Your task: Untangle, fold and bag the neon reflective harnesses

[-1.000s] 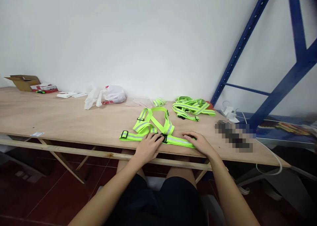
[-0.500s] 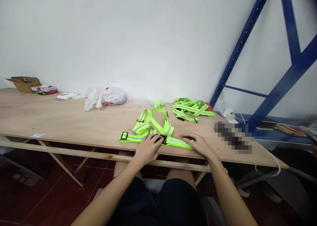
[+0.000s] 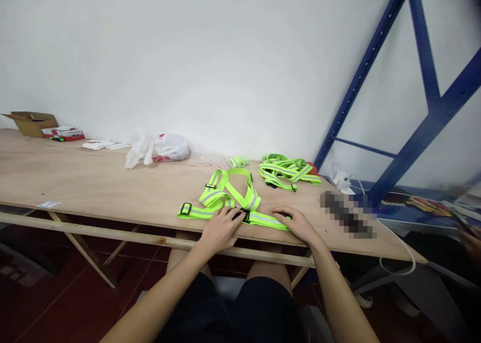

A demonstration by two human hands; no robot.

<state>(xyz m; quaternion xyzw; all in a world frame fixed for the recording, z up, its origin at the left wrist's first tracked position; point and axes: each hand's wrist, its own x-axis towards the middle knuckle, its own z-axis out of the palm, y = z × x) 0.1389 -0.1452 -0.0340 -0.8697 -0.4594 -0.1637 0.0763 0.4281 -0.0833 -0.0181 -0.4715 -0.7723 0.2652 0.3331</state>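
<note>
A fluorescent yellow-green reflective harness vest (image 3: 251, 197) with grey stripes lies spread on the wooden table in front of me. Its waist belt runs along the table's front edge, with a black slider at the left end and a black buckle (image 3: 246, 216) near the middle. Just left of that buckle, my left hand (image 3: 221, 227) rests on the belt, palm down, fingers laid out over it. At the belt's right end lies my right hand (image 3: 295, 222), fingers loosely bent and apart; it partly covers the strap end and a small dark part there.
Behind to the right lies a heap of similar reflective straps (image 3: 289, 170), with a smaller rolled strap (image 3: 238, 161) to its left. A white plastic bag (image 3: 171, 147), papers and an open cardboard box (image 3: 33, 125) stand further left. A blue metal rack (image 3: 361, 77) rises at right; another person's hand (image 3: 471, 245) shows there.
The camera view has shifted slightly, moving the whole scene a little to the left. Both hands stay at the same spots on the belt, and the harness lies as before.
</note>
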